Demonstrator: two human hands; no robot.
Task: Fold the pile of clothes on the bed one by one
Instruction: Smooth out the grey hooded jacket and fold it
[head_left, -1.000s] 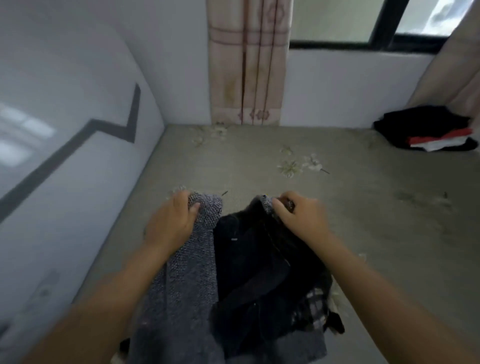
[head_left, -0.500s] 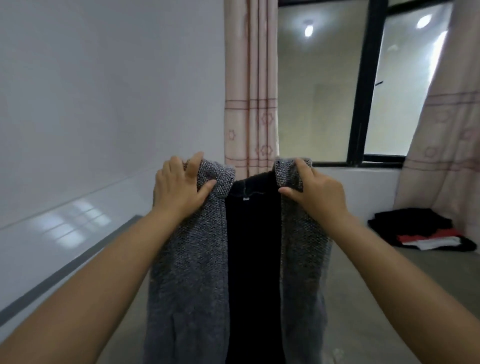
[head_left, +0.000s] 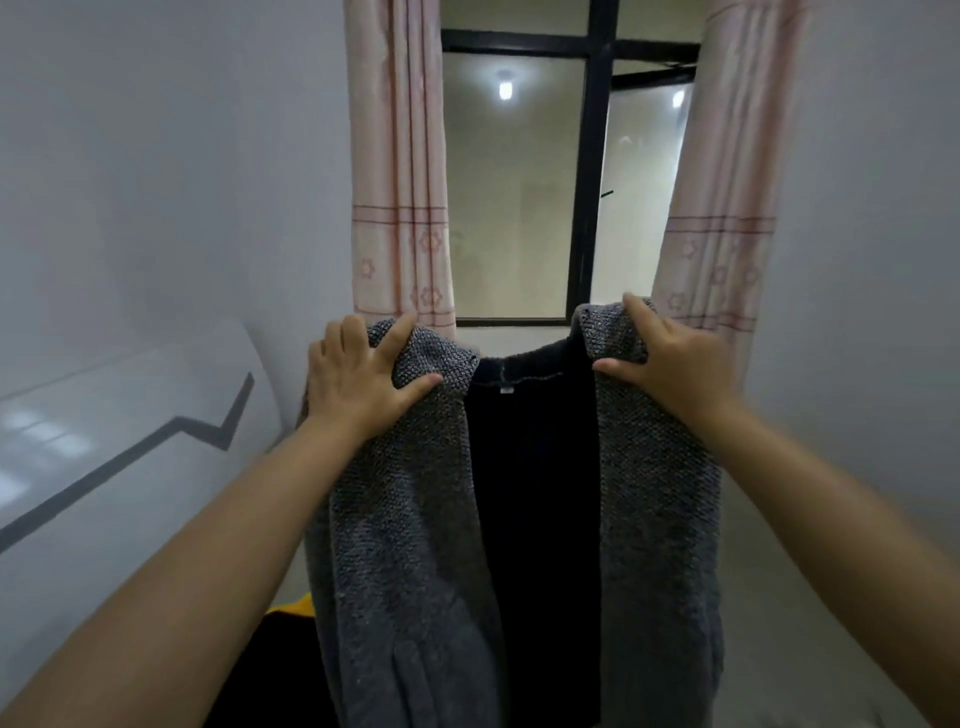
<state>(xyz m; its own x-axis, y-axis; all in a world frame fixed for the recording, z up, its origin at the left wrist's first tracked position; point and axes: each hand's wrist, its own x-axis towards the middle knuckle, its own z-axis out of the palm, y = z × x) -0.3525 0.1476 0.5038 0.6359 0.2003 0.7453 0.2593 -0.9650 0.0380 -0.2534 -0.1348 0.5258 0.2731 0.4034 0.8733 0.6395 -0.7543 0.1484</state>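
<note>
- The grey knit cardigan (head_left: 410, 525) hangs upright in the air in front of the person, held up by its two shoulders, its front open so the dark lining (head_left: 535, 509) shows between the two grey panels
- A small pale tag (head_left: 505, 389) sits just under the neckline of the dark inner part
- The left hand (head_left: 358, 379) grips the left shoulder of the garment: the thumb presses across the front of the knit, the forefinger lies along its top edge, and the other fingers curl over behind it
- The right hand (head_left: 670, 364) grips the right shoulder the same way, thumb pinching the front of the fabric and the fingers wrapped over the top edge
- Both bare forearms reach up from the lower corners of the view
- Below the left forearm, at the bottom, lie a dark piece of cloth (head_left: 275, 670) and a bit of yellow cloth (head_left: 296, 608); what they are cannot be told
- Behind the garment stands a black-framed window (head_left: 587, 171) with pink patterned curtains (head_left: 400, 171) at each side
- To the left is a pale wall panel with a grey zigzag stripe (head_left: 171, 436)
</note>
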